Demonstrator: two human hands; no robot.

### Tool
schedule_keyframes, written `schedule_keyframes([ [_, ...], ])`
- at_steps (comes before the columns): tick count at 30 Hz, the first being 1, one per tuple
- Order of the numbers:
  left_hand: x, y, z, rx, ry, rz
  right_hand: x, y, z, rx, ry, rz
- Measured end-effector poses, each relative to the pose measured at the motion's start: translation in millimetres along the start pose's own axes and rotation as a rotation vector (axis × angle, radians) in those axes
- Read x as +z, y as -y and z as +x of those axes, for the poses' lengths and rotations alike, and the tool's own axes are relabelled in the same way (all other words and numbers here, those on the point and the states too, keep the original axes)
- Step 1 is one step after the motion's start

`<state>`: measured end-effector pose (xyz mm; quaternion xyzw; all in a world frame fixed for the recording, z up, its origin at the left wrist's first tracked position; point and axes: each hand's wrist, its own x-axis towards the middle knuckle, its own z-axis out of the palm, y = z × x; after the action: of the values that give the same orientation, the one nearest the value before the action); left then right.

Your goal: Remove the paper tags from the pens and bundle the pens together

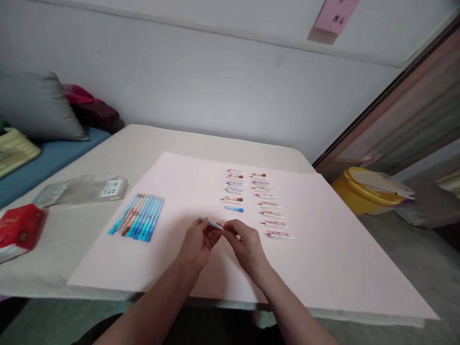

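Over the pink sheet (pixel 187 191), my left hand (pixel 201 242) is closed around a slim pale-blue pen barrel (pixel 211 222). My right hand (pixel 244 242) pinches at the barrel's right end, its fingertips close together; whether they grip the tip itself or a small part is too fine to make out. Just beyond my hands lies a blue pen cap (pixel 234 209). Above it is a column of pen parts (pixel 235 183), barrels and thin refills side by side. A second column of pen parts (pixel 272 213) lies to the right. A row of blue and brown pens (pixel 140 215) lies at the left.
Left of the sheet are clear plastic packaging (pixel 86 188) and a red packet (pixel 21 227) on the table cover (pixel 201 139). A white wall (pixel 215 81) rises behind. A yellow bucket (pixel 352 196) stands right of the table, and a grey cushion (pixel 39 108) sits far left.
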<state>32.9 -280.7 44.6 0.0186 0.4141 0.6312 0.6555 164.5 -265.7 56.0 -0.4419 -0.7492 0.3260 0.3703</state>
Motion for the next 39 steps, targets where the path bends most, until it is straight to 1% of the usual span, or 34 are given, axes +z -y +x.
schedule_keyframes([
  [3, -0.5, -2.1, 2.8, -0.019, -0.034, -0.056, -2.6, -2.3, 2.1, 0.026, 0.023, 0.019],
  [5, -0.8, -5.0, 4.8, -0.02, -0.053, -0.065, -5.5, -11.1, 6.3, 0.034, -0.007, -0.001],
  [7, -1.0, -9.1, 6.7, -0.013, -0.074, -0.066, -8.1, -27.0, 12.8, 0.031, -0.082, -0.092],
  [9, -1.1, -13.5, 7.8, -0.004, -0.086, -0.079, -8.8, -47.5, 20.1, 0.035, -0.147, -0.294],
  [11, -1.3, -17.3, 8.1, 0.0, -0.098, -0.094, -6.6, -67.4, 26.4, -0.005, -0.086, -0.505],
  [13, -1.7, -19.9, 8.1, -0.001, -0.109, -0.1, -2.2, -82.0, 30.4, -0.024, -0.015, -0.638],
  [16, -2.8, -22.4, 8.7, 0.008, -0.119, -0.113, 4.7, -89.9, 32.3, -0.013, 0.037, -0.757],
  [19, -3.5, -24.6, 10.2, 0.019, -0.122, -0.119, 8.8, -87.0, 32.4, 0.014, 0.055, -0.853],
  [21, -3.4, -26.2, 11.1, 0.031, -0.15, -0.132, 10.5, -84.1, 32.6, 0.06, 0.075, -0.891],
  [23, -3.4, -27.5, 11.9, 0.04, -0.177, -0.15, 11.7, -81.1, 32.8, 0.125, 0.106, -0.9],
  [25, -4.0, -28.7, 12.8, 0.044, -0.182, -0.152, 11.5, -75.7, 32.5, 0.158, 0.132, -0.882],
  [27, -5.5, -30.4, 14.3, 0.064, -0.171, -0.139, 9.0, -65.6, 31.0, 0.114, 0.139, -0.833],
  [31, -9.8, -35.5, 18.3, 0.161, -0.165, -0.13, -0.3, -34.8, 22.2, -0.113, 0.118, -0.695],
  [32, -10.7, -36.8, 18.9, 0.179, -0.165, -0.129, -2.3, -27.4, 19.1, -0.151, 0.103, -0.679],
  [35, -11.9, -38.6, 18.6, 0.198, -0.146, -0.106, -5.5, -12.3, 10.7, -0.205, 0.094, -0.667],
  [39, -9.9, -34.9, 13.9, 0.209, -0.122, -0.06, -5.2, -8.4, 6.3, -0.218, 0.093, -0.676],
])
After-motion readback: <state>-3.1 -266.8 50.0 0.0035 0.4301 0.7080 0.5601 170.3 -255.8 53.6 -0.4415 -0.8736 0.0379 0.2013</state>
